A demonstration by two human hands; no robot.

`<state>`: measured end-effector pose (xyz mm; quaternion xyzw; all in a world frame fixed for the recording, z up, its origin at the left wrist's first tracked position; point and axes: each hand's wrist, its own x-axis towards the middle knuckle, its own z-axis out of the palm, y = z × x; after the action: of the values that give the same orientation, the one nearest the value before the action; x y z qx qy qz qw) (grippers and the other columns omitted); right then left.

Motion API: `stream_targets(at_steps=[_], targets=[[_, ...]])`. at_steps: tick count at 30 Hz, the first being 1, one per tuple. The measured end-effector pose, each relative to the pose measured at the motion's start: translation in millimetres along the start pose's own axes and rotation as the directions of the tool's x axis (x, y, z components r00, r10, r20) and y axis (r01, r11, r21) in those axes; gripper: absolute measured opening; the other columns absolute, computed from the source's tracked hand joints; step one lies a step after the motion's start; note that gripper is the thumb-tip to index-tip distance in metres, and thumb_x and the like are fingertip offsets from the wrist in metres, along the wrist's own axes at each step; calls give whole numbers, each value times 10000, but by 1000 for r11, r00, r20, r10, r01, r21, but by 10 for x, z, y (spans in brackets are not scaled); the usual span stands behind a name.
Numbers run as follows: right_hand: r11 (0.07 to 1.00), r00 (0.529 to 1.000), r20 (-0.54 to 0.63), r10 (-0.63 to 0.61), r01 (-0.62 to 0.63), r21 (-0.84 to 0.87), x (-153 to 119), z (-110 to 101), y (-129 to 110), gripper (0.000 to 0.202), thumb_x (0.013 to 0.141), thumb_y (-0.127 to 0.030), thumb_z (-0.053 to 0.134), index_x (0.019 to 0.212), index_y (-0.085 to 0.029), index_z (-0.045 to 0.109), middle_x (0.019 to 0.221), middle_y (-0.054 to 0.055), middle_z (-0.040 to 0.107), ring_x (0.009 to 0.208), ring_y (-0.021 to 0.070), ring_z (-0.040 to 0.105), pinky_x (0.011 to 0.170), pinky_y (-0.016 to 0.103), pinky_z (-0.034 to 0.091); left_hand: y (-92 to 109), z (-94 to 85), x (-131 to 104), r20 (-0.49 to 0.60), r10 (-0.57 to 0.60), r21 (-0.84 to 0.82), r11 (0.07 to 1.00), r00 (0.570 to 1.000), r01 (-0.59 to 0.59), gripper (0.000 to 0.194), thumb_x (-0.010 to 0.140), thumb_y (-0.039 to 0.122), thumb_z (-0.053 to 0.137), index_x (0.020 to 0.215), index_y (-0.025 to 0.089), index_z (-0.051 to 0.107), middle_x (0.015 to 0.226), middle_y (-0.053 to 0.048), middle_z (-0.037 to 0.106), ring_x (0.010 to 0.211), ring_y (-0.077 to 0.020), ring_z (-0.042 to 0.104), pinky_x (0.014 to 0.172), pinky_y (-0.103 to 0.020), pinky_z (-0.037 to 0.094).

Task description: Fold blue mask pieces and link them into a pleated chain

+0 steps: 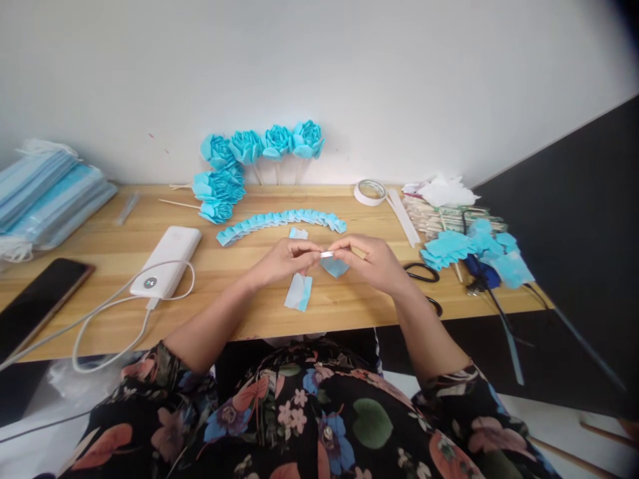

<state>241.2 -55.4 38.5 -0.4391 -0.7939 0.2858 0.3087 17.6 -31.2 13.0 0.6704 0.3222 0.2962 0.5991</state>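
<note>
Just past a blue-and-white fabric strip (pixel 298 293) on the wooden bench (pixel 264 307), pinching a blue fabric petal (pixel 335 267) by its white fold (pixel 326 254), fingers of left hand (pixel 284 259) and right hand (pixel 375 265) closed. Seen just below the fingertips, between both hands. Probably feather-light, soft, easily creased; best gripped along the fold. Backed by a curved petal row (pixel 279 219).

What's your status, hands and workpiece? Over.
Left hand and right hand pinching light blue fabric piece. Pleated blue strip beyond, clear of fingers. Black scissor handles beside right forearm.
</note>
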Motion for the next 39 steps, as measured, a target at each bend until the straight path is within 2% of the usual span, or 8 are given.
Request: stream_targets(at_steps=[5, 9, 16, 24, 27, 31, 34, 39], targets=[[974, 978, -159, -137, 103, -204, -69, -39, -71, 202, 963, -318, 551, 1066, -244, 708, 1108, 68, 737, 1062, 242, 657, 962, 431, 488, -23, -14, 22, -67, -19, -44, 999, 998, 16, 226, 839, 382, 666, 800, 159, 674, 613, 23, 559, 551, -91, 504, 561, -229, 416], [903, 965, -251, -82, -35, -429, -439, -379, 73, 282, 981, -320, 496, 1174, -241, 685, 1172, 102, 718, 1118, 276, 643, 1006, 465, 475, -59, -60, 28, -175, 21, -165, 985, 984, -51, 242, 846, 382, 678, 749, 163, 647, 673, -1, 603, 576, -96, 523, 589, -243, 437], [684, 961, -27, 274, -215, -697, -1292, -811, 596, 381, 943, -343, 531, 1300, -245, 618, 1267, 105, 686, 1130, 310, 655, 883, 419, 539, -114, -124, 54, -215, 40, -336, 935, 976, -112, 286, 884, 428, 663, 803, 154, 658, 712, -26, 640, 598, -114, 571, 578, -250, 443], [716, 964, -40, 264, -224, -662, -1365, -662, 678, 436, 871, -303, 587, 1292, -188, 601, 1244, 155, 671, 1143, 335, 642, 959, 489, 520, -78, -94, 83, -192, 1, -370, 926, 981, -73, 367, 837, 481, 697, 791, 117, 676, 707, -51, 650, 591, -127, 600, 572, -256, 467], [808, 945, -93, 314, -318, -497, -1346, -680, 596, 540, 819, -355, 656, 1333, -224, 559, 1221, 135, 667, 1116, 333, 645, 958, 500, 522, -66, -90, 84, -183, -17, -403, 913, 983, -60, 383, 821, 493, 705, 790, 113, 670, 719, -55, 654, 591, -126, 606, 577, -258, 478], [921, 915, -109, 388, -383, 66, -1230, -597, 419, 615, 815, -454, 697, 1368, -260, 513, 1023, 82, 646, 884, 235, 667, 770, 371, 579, -75, -104, 92, -166, -26, -426, 903, 986, -47, 403, 822, 516, 692, 804, 115, 655, 750, -56, 650, 609, -124, 609, 582, -260, 488], [806, 936, 1, 352, -303, 509, -1028, -371, 234, 523, 863, -542, 635, 1287, -246, 556, 890, 36, 565, 593, 123, 534, 527, 267, 498, -79, -111, 95, -145, -23, -434, 900, 989, -43, 433, 815, 543, 692, 819, 112, 652, 766, -60, 649, 624, -125, 611, 591, -259, 495], [513, 949, 238, 205, -312, 800, -672, 40, -19, 449, 905, -529, 591, 1219, -208, 604, 867, 58, 536, 697, 147, 494, 421, 201, 405, -66, -101, 81, -126, -3, -458, 887, 992, -55, 483, 789, 582, 718, 810, 103, 661, 772, -67, 652, 638, -134, 616, 611, -269, 503]])
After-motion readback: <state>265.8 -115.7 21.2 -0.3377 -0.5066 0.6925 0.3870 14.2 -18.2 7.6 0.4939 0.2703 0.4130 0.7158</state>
